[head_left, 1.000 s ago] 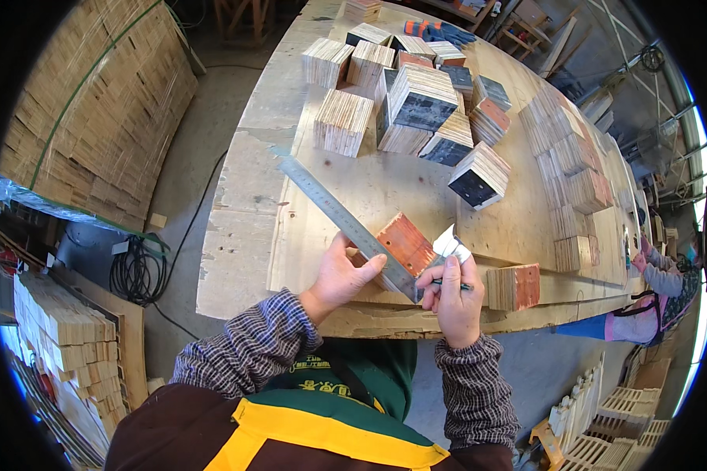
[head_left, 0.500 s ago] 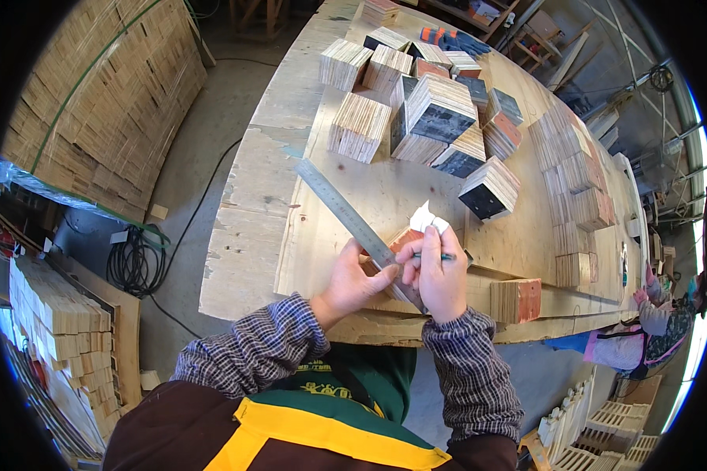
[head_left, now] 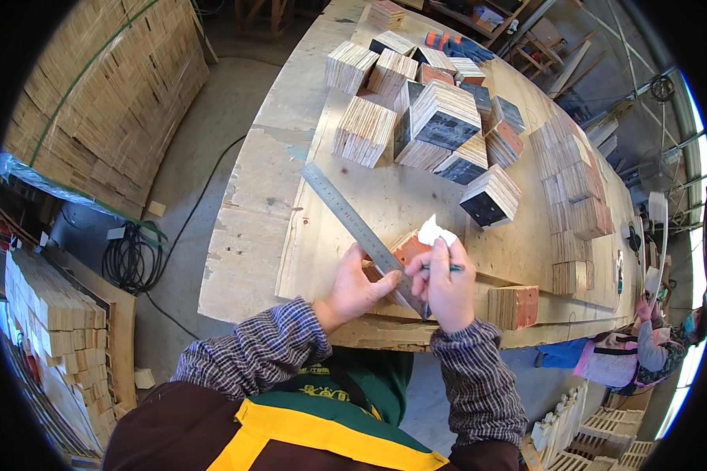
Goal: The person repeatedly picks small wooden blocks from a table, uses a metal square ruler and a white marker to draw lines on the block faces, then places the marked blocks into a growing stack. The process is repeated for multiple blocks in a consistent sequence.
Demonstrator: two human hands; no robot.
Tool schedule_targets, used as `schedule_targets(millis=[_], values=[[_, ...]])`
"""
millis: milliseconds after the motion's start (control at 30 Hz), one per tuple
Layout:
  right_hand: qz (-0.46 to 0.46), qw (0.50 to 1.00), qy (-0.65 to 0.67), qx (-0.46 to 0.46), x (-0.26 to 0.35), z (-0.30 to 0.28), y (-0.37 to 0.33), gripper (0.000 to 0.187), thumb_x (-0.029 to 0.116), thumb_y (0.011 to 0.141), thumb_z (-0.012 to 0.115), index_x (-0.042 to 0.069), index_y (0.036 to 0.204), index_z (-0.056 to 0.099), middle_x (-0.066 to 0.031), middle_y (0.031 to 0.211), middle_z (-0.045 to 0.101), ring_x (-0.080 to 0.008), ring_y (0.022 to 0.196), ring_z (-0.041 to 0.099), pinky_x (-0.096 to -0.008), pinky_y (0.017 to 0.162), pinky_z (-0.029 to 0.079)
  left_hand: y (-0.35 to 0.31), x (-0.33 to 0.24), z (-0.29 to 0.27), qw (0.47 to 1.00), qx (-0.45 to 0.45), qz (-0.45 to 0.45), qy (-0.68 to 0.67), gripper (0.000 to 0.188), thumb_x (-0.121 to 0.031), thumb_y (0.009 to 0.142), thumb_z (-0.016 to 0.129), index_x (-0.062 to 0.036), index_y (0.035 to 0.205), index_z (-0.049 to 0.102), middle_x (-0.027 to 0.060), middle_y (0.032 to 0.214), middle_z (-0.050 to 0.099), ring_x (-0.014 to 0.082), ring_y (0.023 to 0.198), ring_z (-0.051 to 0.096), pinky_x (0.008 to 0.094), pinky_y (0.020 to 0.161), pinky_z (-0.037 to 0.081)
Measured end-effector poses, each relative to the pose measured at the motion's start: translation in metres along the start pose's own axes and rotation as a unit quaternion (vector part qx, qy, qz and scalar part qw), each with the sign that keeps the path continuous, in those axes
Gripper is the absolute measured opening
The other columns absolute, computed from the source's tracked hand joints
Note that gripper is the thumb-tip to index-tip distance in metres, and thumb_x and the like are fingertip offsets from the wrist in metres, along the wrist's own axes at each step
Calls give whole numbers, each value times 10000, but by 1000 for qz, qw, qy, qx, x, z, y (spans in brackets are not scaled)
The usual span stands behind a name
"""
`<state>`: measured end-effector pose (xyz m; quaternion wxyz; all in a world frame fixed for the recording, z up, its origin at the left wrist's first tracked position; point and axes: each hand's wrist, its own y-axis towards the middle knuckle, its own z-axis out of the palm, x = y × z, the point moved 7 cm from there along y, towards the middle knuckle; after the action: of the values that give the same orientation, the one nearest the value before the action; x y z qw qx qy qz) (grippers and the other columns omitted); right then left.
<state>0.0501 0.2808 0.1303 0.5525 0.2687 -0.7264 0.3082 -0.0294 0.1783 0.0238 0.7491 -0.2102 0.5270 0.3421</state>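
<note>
In the head view, the left hand was closed around a steel ruler and the reddish-faced plywood block under it, thumb on the near side, fingers mostly hidden beyond. The ruler slanted across the block, its far end reaching out over the desk to the upper left. The block sat near the desk's front edge, between the two hands, partly covered by them. The right hand pinched a dark pen and a white scrap just beside the ruler; whether the pen's tip touched the block could not be told.

To the right, near the front edge, stood another red-faced block. Beyond the hands lay a jumble of black- and red-faced blocks, with an orange-and-blue glove behind it. Closely set blocks lined the desk's right side, and a co-worker was farther right.
</note>
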Motion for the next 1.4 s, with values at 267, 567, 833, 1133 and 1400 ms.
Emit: schedule_targets(millis=[267,567,833,1133,1400], values=[[30,999,9,9,-4,-7,-2,238,178,1052,364,17,1129,522,-61,710,630,-57,455,493,-201,420,391,-1,5,-2,1000,7,-14,2,554,-227,776,776,32,1181,502,149,1100,589,227,1033,576,364,932,468],[-18,999,36,12,-3,12,11,228,176,1052,380,-1,1028,521,-62,699,630,-58,463,501,-210,440,412,-1,9,0,999,23,-37,-30,569,-211,779,781,48,1193,488,140,1119,584,204,1057,566,356,950,462],[-13,1000,10,21,-10,-23,-14,193,164,1038,419,17,1095,530,-58,678,630,-74,449,507,-225,425,419,-2,6,4,991,46,-127,9,510,-90,844,693,10,1245,394,100,1111,559,172,976,605,314,851,521],[-53,998,-34,0,-7,-26,-21,147,145,1024,441,18,1013,514,-60,652,623,-86,434,515,-251,412,431,-2,2,1,996,33,-80,-3,480,-58,858,679,-11,1242,395,72,1073,552,142,937,590,278,850,503],[-88,996,-7,14,-3,10,13,218,189,1012,463,1,1071,553,-110,642,628,-203,517,610,-351,515,505,-1,-1,4,996,71,-60,-1,641,-187,869,738,20,1359,380,129,1278,545,197,1137,573,315,955,476]])
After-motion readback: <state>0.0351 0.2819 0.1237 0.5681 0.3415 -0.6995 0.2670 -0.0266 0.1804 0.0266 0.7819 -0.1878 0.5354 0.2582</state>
